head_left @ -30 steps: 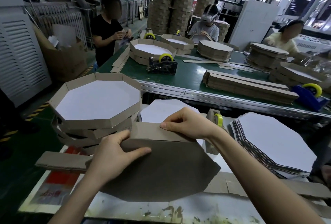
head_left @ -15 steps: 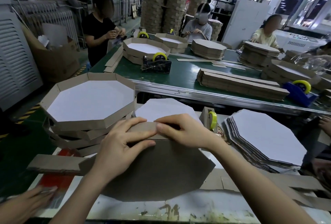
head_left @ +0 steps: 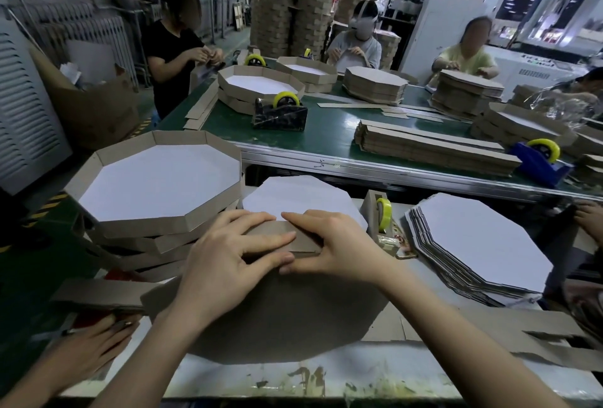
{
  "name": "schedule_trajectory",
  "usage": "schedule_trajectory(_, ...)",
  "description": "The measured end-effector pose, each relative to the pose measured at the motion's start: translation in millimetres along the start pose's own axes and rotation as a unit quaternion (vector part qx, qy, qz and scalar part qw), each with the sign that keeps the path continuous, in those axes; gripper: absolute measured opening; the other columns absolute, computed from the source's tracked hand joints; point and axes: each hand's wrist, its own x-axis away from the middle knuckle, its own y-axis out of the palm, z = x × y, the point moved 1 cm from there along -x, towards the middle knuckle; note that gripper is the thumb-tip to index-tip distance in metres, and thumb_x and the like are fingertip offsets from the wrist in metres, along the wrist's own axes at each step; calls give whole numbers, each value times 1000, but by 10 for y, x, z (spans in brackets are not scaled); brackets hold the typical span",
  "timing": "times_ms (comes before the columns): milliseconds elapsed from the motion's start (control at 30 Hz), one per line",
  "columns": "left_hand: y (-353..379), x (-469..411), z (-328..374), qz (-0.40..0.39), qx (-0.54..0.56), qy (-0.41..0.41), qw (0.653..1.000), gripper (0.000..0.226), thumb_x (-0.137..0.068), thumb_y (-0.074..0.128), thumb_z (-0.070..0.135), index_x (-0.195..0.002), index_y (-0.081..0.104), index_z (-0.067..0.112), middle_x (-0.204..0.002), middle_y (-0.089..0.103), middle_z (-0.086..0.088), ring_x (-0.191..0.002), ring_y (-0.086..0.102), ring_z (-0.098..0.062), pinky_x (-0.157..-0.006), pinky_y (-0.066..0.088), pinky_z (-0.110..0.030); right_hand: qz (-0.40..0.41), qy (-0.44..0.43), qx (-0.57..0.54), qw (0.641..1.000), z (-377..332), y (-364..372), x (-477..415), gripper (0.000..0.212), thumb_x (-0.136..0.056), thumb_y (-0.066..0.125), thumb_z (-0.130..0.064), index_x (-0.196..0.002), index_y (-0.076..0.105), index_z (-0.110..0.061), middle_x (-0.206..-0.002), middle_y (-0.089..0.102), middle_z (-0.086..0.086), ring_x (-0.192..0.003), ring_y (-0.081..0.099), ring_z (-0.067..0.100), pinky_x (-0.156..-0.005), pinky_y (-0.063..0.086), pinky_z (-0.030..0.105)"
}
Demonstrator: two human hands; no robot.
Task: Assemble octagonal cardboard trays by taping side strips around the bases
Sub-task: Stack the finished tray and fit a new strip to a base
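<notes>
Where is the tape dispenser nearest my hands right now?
Head view: the tape dispenser stands just beyond the right hand, on its right side, between the loose white octagonal base and the stack of bases.

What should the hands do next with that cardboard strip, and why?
Probably the right hand should reach to the tape dispenser beside it for tape, while the left hand holds the side strip. Both hands press it against the far edge of the brown base, and I see no tape there.
</notes>
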Motion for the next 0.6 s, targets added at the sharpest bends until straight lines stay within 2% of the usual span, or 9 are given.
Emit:
schedule_trajectory(100, -4, -17, 1, -3, 20, 13, 1000, 24, -78, 58, 60, -101, 64, 60, -116, 52, 36, -110, 42, 1, -83, 37, -20, -30, 24, -64, 997, 21, -48, 4, 73, -79, 76, -52, -141, 54, -21, -123, 68, -3, -112, 60, 9, -96, 48, 30)
schedule_trajectory(200, -12, -23, -8, -17, 26, 20, 999, 23, -79, 60, 64, -101, 65, 60, -120, 56, 30, -112, 44, -2, -85, 40, -25, -22, 50, -212, 976, 150, -171, -55, 41, -92, 63, -46, -127, 66, -24, -122, 69, -12, -114, 61, -1, -99, 47, 20)
schedule_trajectory(300, -11, -29, -10, -23, 26, 13, 999, 24, -79, 54, 65, -101, 64, 62, -124, 58, 27, -116, 41, 1, -87, 38, -24, 70, 139, -274, 949, 553, -166, -169, 18, -97, 59, -34, -112, 70, -31, -108, 72, -15, -105, 65, 5, -92, 56, 33)
schedule_trajectory(333, -11, -27, -2, -20, 24, 13, 999, 26, -78, 52, 64, -101, 64, 62, -124, 58, 27, -116, 41, 0, -87, 39, -25, 106, 191, -280, 935, 753, -120, -201, 16, -99, 58, -29, -109, 70, -29, -106, 72, -14, -104, 66, 10, -90, 58, 36)
schedule_trajectory(400, -3, -28, 9, -20, 21, 9, 1000, 20, -82, 58, 64, -101, 65, 61, -124, 59, 26, -117, 43, -2, -87, 42, -28, 151, 320, -294, 888, 1202, 21, -223, 19, -100, 55, -20, -112, 69, -19, -107, 70, 3, -104, 64, 24, -85, 59, 37)
schedule_trajectory(433, 2, -31, 14, -19, 20, 8, 1000, 19, -83, 61, 61, -101, 65, 60, -124, 59, 26, -117, 44, -4, -88, 43, -29, 156, 380, -303, 860, 1420, 106, -208, 22, -101, 52, -17, -116, 67, -13, -113, 67, 11, -101, 62, 29, -83, 57, 38)
schedule_trajectory(500, 10, -43, 33, -16, 17, 7, 1000, 23, -79, 61, 55, -100, 66, 59, -123, 59, 26, -117, 45, -4, -88, 43, -28, 148, 473, -311, 811, 1811, 288, -131, 26, -100, 49, -14, -121, 63, -6, -118, 62, 17, -96, 57, 28, -83, 53, 41)
schedule_trajectory(600, 24, -87, 78, -20, 2, 7, 1000, 24, -76, 55, 64, -99, 63, 63, -121, 56, 31, -115, 43, 3, -87, 36, -16, 153, 554, -268, 773, 2299, 506, 1, 14, -94, 51, -9, -102, 61, -1, -106, 58, 19, -95, 57, 32, -77, 48, 39)
